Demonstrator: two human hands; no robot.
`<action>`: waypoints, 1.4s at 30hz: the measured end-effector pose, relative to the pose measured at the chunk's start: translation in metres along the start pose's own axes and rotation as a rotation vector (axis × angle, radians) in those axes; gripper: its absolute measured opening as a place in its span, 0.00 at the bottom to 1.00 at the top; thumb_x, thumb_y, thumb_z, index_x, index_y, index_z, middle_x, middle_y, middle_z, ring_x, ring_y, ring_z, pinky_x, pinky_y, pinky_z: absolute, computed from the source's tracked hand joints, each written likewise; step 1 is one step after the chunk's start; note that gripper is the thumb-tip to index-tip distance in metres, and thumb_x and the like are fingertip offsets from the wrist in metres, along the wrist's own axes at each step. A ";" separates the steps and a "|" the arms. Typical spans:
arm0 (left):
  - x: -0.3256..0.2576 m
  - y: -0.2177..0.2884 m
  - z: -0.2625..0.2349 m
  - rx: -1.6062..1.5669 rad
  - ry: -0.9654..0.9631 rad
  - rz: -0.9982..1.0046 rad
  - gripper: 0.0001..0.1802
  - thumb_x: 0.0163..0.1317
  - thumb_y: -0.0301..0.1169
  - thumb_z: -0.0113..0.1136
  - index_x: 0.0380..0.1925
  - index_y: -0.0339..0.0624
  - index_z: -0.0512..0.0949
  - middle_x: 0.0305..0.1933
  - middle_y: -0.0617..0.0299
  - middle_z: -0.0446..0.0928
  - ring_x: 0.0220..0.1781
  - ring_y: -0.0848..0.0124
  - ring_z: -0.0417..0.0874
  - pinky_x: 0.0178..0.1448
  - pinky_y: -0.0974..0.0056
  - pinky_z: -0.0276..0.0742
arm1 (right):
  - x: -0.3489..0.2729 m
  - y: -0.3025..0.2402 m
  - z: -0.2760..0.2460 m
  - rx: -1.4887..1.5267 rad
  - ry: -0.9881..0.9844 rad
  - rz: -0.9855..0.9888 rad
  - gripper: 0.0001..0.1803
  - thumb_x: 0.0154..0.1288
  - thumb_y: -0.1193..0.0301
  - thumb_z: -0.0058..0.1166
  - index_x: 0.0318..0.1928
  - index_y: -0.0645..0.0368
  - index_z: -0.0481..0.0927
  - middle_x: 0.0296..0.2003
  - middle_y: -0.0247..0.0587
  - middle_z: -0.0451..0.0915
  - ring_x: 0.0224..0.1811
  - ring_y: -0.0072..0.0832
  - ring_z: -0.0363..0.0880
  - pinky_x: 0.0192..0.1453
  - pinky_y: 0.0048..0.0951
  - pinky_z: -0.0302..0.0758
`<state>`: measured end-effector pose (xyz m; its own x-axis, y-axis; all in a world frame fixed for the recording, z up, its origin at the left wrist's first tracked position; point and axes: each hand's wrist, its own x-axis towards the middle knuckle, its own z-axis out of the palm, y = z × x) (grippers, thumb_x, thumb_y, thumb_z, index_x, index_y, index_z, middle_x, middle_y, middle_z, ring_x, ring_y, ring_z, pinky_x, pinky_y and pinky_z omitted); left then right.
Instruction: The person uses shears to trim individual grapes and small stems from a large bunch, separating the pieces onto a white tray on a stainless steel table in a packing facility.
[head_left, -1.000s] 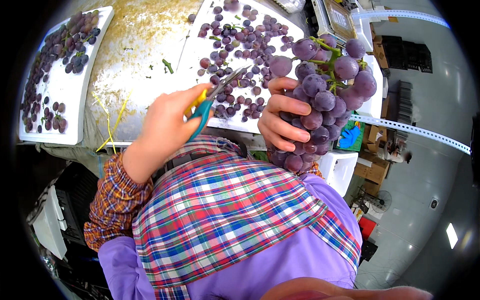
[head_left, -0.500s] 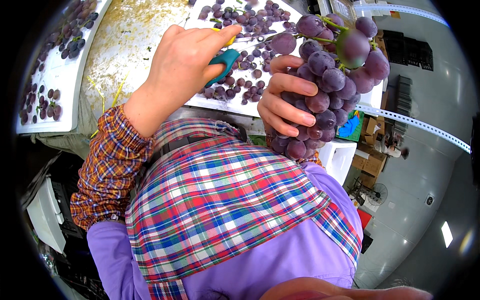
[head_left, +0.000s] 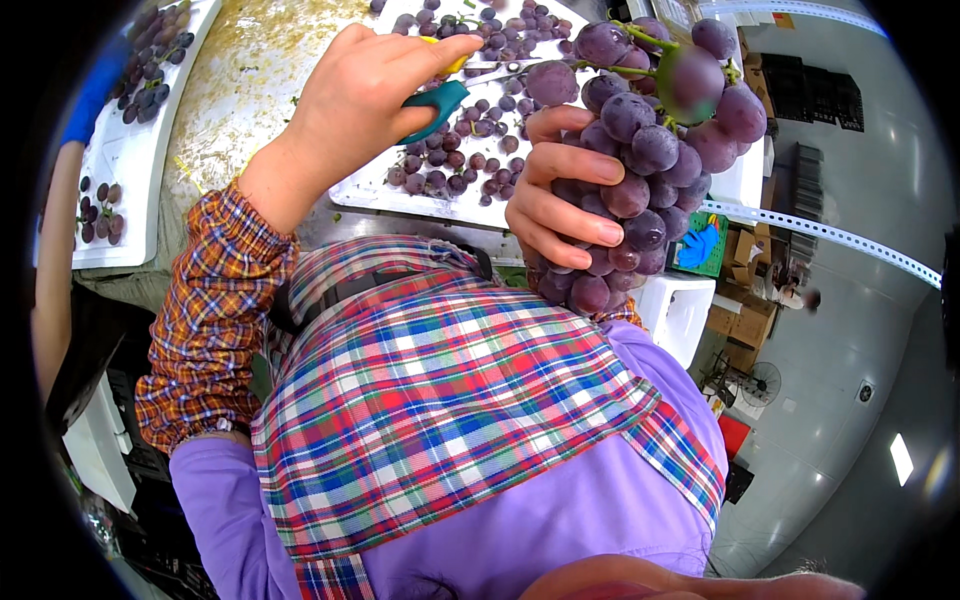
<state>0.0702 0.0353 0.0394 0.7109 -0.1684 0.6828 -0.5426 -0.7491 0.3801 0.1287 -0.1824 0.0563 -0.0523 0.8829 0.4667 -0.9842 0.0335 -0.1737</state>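
Note:
My left hand (head_left: 365, 85) is closed on a pair of scissors (head_left: 438, 106) with teal and yellow handles, thumb through the teal loop. Their metal blades point right and reach a single grape at the left edge of a large bunch of purple grapes (head_left: 655, 150). From the left and underneath, my right hand (head_left: 565, 195) cups this bunch, its fingers curled over the front berries. Green stems show at the bunch's top. Whether the blades touch a stem is unclear. Behind lies a white tray (head_left: 415, 200) holding many loose purple grapes.
Another white tray (head_left: 130, 245) with grapes stands at the far left, where another person's blue-gloved hand (head_left: 95, 95) reaches in. Between the trays lies a stained work surface (head_left: 250, 60). A perforated metal strip (head_left: 820, 240), green crate (head_left: 690, 262) and cardboard boxes (head_left: 740, 322) are at right.
Another person's blue-gloved hand and forearm have come in at the left edge. The grape bunch and my right hand have shifted slightly left and up; the scissors stay beside the same grape.

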 end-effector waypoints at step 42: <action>-0.020 -0.006 0.000 -0.077 -0.305 -0.215 0.23 0.50 0.25 0.63 0.50 0.43 0.76 0.28 0.56 0.79 0.30 0.57 0.79 0.37 0.57 0.70 | -0.033 -0.011 -0.012 0.011 0.106 -0.097 0.49 0.43 0.35 0.65 0.62 0.46 0.66 0.49 0.26 0.76 0.34 0.34 0.81 0.40 0.46 0.76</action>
<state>0.0595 0.0432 0.0231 0.9063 -0.2045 0.3700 -0.3906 -0.7399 0.5478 0.1427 -0.2063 0.0328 0.0606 0.9204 0.3863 -0.9856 0.1163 -0.1224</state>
